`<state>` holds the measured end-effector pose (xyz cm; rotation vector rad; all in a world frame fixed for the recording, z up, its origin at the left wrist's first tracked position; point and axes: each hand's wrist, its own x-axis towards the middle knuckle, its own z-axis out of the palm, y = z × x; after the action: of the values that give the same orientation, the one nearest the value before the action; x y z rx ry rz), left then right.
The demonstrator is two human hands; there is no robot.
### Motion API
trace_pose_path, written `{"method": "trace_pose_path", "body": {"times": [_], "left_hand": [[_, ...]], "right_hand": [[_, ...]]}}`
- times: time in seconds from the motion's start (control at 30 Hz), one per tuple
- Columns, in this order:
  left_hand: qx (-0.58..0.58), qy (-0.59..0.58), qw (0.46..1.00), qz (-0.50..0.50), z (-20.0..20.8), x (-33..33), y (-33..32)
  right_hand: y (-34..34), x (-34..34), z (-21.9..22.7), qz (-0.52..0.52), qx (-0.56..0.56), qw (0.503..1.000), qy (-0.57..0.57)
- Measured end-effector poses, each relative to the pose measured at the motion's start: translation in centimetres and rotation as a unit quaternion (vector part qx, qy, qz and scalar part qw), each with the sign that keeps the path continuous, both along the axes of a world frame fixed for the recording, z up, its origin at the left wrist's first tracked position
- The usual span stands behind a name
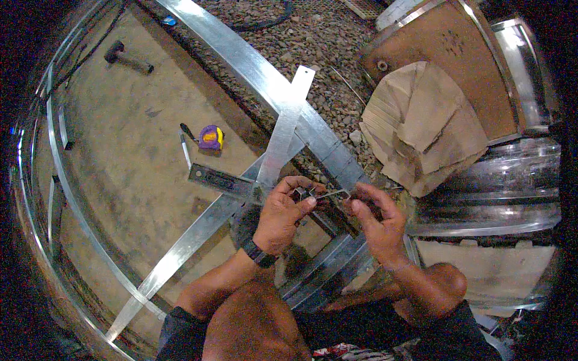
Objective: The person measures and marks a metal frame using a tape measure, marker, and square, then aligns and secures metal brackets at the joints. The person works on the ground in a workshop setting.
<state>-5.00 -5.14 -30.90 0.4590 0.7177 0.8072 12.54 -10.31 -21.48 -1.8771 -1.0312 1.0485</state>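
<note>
Close over the metal bars, my left hand [281, 212], with a dark wristband, pinches a small metal piece [303, 194] between thumb and fingers. A thin pale strip [332, 194] spans from it to my right hand [380, 221], whose thumb and fingertips close on its far end. Its exact kind is too small to tell. Just left of my left hand lies a try square, its black stock [220, 180] on the bar and its broad silver blade [283, 135] pointing up and away. Beneath, a flat metal bar [174, 256] crosses a wider metal beam [250, 57].
On the concrete floor to the left are a purple and yellow tape measure [211, 138], a white marker [185, 149] and a hammer [127, 58]. A curved metal rail [78, 207] bends round the left. Gravel, torn cardboard [424, 123] and shiny curved metal sheets [487, 186] lie right.
</note>
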Motion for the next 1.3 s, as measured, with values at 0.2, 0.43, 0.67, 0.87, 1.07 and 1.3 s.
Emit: {"method": "trace_pose_path", "body": {"times": [0.2,0.43,0.67,0.87,1.07,1.3], "left_hand": [[-0.005,0.001,1.000,-0.008,-0.1,0.1,0.1],[-0.029,-0.017,0.999,-0.012,-0.7,0.3,-0.4],[-0.001,0.038,0.999,-0.032,0.5,-0.3,-0.3],[0.023,0.043,0.998,-0.045,0.5,-0.7,-0.1],[0.004,-0.004,0.997,-0.079,1.3,-0.6,-0.2],[0.030,0.029,0.987,-0.156,1.3,-0.7,-0.5]], "right_hand": [[-0.1,1.5,-1.0,0.002,-0.030,0.999,0.037],[-0.1,1.3,-0.5,-0.014,-0.051,0.994,0.091],[-0.2,1.1,-0.7,-0.004,-0.052,0.995,0.087],[-0.2,0.8,-0.7,-0.018,-0.059,0.992,0.112],[-0.4,1.2,-0.9,-0.021,-0.054,0.997,0.053],[0.2,1.0,-0.7,-0.027,-0.050,0.996,0.064]]}}
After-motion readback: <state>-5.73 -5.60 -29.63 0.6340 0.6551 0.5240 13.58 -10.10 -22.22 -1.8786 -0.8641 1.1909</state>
